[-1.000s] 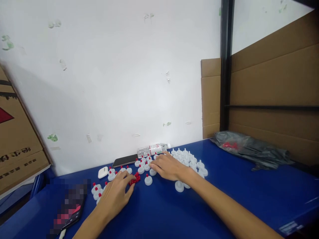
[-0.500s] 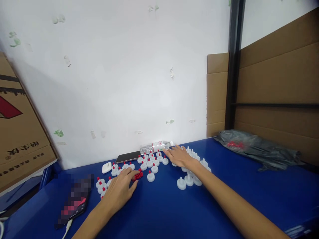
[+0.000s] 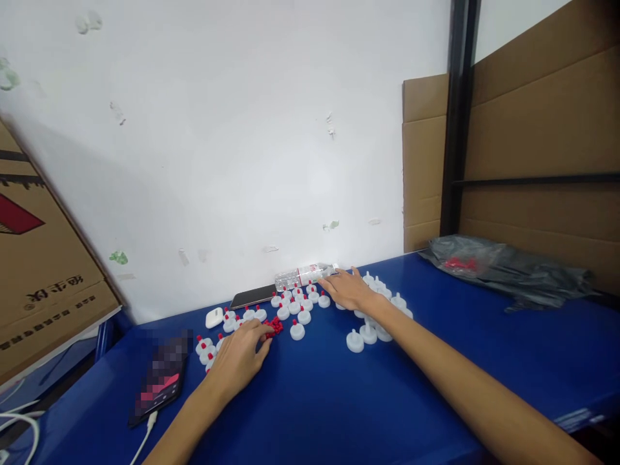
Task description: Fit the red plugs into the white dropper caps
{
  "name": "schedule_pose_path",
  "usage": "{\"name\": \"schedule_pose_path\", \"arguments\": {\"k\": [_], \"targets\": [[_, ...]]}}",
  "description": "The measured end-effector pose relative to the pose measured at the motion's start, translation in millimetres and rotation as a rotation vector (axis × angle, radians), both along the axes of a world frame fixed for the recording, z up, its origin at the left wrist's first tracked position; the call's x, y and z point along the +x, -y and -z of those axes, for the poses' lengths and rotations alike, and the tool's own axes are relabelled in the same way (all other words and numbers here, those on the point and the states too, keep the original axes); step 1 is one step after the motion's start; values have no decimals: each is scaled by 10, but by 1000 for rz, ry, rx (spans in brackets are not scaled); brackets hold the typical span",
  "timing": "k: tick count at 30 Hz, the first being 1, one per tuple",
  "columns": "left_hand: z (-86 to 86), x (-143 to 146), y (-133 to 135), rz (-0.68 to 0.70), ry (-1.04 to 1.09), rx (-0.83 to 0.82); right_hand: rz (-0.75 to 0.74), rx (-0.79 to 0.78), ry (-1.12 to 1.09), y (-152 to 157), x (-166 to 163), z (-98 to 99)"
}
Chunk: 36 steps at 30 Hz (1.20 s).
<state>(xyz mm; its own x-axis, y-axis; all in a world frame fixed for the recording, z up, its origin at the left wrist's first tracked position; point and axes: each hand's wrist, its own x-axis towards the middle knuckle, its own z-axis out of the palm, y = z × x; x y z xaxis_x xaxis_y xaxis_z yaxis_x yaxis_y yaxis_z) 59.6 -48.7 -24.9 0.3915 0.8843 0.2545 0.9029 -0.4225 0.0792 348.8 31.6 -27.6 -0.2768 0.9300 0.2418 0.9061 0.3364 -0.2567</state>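
Note:
My left hand point(image 3: 241, 358) is at the edge of a heap of small red caps point(image 3: 276, 325). Its fingers are bent over the heap's near side, with the thumb apart from them. Over to the right, my right hand point(image 3: 347, 290) reaches above white nozzle lids point(image 3: 355, 341) with bare tips; its fingers are spread and hide some of them. More white lids, wearing red caps on their tips, stand in the middle, such as a lone red-tipped lid point(image 3: 297, 331). Others show beside my left hand, partly covered by it.
A clear plastic bottle point(image 3: 303, 275) lies along the wall beside a dark phone point(image 3: 252, 296) and a white earphone case point(image 3: 214, 317). Another phone point(image 3: 159, 381) with a charging cable is at the left. A grey plastic bag point(image 3: 504, 271) lies back right; a cardboard box point(image 3: 43, 258) stands left.
The camera view has tilted and shifted slightly. My left hand's thumb and fingers have come a little closer together at the red heap. My right hand stays over the bare-tipped lids.

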Motion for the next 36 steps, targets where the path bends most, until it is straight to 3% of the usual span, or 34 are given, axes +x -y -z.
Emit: {"name": "schedule_pose_path", "arguments": {"k": [13, 18, 22, 26, 32, 36], "targets": [[-18, 66, 60, 84, 59, 13, -38, 118, -38, 96, -27, -71], [-81, 94, 114, 26, 129, 73, -62, 138, -54, 219, -3, -233], [-108, 76, 109, 30, 258, 177, -200, 224, -142, 370, -52, -405], [-107, 48, 79, 9, 369, 245, -373, 344, -189, 459, -191, -432], [-70, 94, 84, 1, 480, 236, -528, 442, 59, 582, -429, -327], [-19, 131, 100, 78, 498, 257, -589, 458, 176, 707, -558, -334]]}}
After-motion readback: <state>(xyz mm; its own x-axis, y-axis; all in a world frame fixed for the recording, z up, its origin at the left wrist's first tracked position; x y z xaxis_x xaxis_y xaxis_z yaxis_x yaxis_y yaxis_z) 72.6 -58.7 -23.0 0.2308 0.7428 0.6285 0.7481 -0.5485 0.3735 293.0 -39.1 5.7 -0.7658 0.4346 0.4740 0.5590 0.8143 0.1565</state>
